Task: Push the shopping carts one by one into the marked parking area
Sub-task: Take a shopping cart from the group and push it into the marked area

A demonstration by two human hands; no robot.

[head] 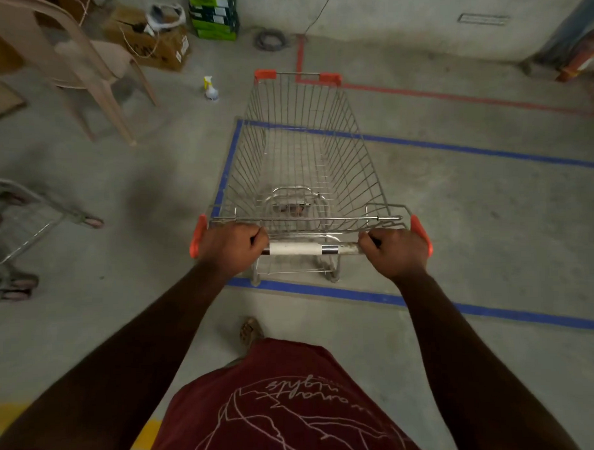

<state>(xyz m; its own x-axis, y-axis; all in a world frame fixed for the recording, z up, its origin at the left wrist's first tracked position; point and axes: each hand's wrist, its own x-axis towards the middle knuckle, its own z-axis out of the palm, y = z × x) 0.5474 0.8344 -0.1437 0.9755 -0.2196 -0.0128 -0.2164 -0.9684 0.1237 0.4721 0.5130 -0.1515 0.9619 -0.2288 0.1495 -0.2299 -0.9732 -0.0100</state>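
2 hands (pixel 234 247) (pixel 392 251) grip 1 cart (pixel 306 150); 2nd cart (pixel 16 231) left.

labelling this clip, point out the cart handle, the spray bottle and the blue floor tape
cart handle (pixel 303 249), head view, white sleeve at mid-bar
spray bottle (pixel 210 89), head view, its body
blue floor tape (pixel 471 148), head view, far line

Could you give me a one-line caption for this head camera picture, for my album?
Both hands, left and right, grip the handle of a shopping cart over blue tape lines.
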